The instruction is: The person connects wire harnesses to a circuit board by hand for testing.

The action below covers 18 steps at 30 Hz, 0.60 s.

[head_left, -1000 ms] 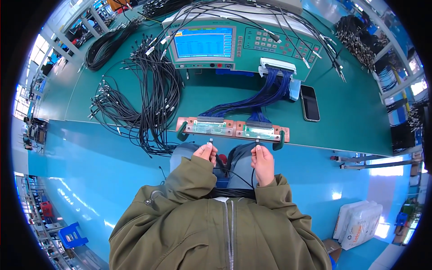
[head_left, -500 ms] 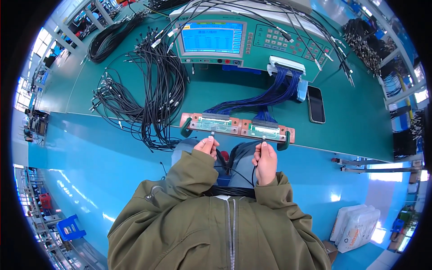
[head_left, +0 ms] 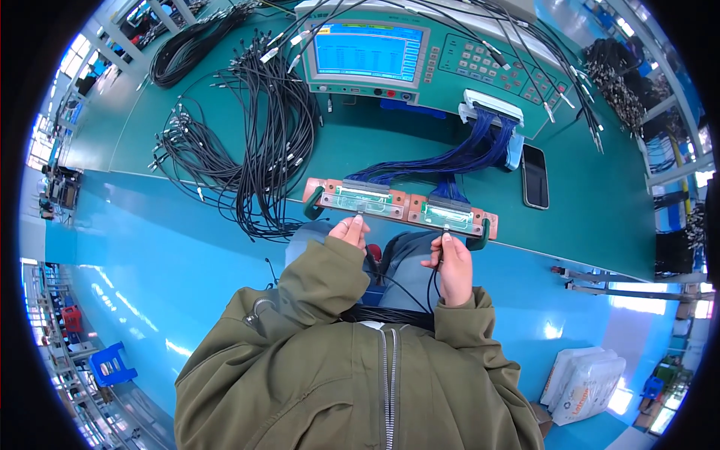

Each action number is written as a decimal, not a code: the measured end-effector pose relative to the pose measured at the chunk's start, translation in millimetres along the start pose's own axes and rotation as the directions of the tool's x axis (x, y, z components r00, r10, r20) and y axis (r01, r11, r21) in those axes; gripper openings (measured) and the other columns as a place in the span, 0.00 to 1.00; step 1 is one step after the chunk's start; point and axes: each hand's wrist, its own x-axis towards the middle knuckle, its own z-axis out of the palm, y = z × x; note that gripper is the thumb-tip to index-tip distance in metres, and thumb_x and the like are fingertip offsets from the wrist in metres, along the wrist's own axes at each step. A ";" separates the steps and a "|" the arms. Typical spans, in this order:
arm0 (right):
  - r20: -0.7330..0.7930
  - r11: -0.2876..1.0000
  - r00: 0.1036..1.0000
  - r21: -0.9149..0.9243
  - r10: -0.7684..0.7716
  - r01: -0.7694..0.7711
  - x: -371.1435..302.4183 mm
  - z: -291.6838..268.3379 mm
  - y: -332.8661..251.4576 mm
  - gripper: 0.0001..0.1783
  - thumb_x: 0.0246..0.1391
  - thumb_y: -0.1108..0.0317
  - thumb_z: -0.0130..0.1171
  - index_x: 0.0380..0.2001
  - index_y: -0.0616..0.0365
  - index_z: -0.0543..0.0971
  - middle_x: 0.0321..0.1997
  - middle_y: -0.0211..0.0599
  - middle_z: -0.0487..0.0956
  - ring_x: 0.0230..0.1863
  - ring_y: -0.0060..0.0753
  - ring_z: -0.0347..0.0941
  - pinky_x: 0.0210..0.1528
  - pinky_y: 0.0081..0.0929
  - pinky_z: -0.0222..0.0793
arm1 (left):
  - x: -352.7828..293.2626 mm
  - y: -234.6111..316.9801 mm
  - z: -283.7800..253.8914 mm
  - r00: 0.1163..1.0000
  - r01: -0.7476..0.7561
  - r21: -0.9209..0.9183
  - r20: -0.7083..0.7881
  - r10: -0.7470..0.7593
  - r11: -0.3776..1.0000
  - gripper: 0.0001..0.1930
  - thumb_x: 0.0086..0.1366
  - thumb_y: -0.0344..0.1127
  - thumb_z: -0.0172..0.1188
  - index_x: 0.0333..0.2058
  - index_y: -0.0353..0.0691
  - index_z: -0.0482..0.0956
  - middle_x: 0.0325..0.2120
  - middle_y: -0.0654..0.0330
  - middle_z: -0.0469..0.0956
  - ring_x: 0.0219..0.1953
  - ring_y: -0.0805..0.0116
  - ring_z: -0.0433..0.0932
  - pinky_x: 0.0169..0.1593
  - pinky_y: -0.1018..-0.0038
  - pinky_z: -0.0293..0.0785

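Pinched in my left hand (head_left: 349, 233) is a cable end, held against the front edge of the left green circuit board (head_left: 367, 201). My right hand (head_left: 454, 268) grips the other visible end of a black cable (head_left: 405, 288) just below the right circuit board (head_left: 444, 217). Both boards are mounted on a copper-coloured test fixture (head_left: 409, 207) with a dark green handle at each side. My fingers hide most of the connectors, so how deeply they sit is unclear. The cable sags between my hands over my lap, where a bundle of black cables (head_left: 390, 318) lies.
Dark blue wiring (head_left: 442, 160) links the fixture to a tester (head_left: 457, 64) with a lit screen. A large heap of black cables (head_left: 277, 142) hangs over the green table's (head_left: 592, 225) front edge on the left. A phone (head_left: 535, 177) lies right of the wiring.
My left fingertips have moved closer to the left board. The tester's screen has lost its large text line and shows a table. The whole view has shifted slightly.
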 end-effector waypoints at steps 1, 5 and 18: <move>0.010 0.999 1.000 -0.032 0.014 -0.014 1.1 -3.2 -2.2 0.12 0.54 0.64 0.42 0.27 0.63 0.69 0.19 0.31 0.65 0.17 0.18 0.59 0.23 0.19 0.66 | 1.7 1.1 1.1 1.000 0.009 -0.004 -0.010 -0.009 1.000 0.11 0.60 0.37 0.45 0.24 0.37 0.69 0.16 0.65 0.61 0.10 0.81 0.53 0.12 0.83 0.49; -0.092 0.992 0.988 -0.037 -0.124 0.121 -17.5 -27.4 -4.4 0.07 0.52 0.71 0.45 0.28 0.64 0.70 0.25 0.34 0.68 0.24 0.23 0.64 0.30 0.19 0.65 | 7.1 22.7 -23.9 0.973 0.084 0.060 0.211 -0.094 0.995 0.09 0.57 0.35 0.50 0.26 0.34 0.71 0.16 0.61 0.68 0.18 0.76 0.68 0.23 0.81 0.68; -0.712 0.215 0.576 -0.685 -0.402 -0.696 -148.3 -378.2 44.0 0.10 0.40 0.69 0.48 0.27 0.60 0.74 0.28 0.40 0.74 0.29 0.36 0.68 0.36 0.25 0.64 | -94.3 88.2 -248.2 0.888 0.237 0.602 -0.452 -0.080 -0.762 0.11 0.50 0.38 0.52 0.32 0.45 0.77 0.32 0.57 0.75 0.36 0.61 0.73 0.39 0.68 0.69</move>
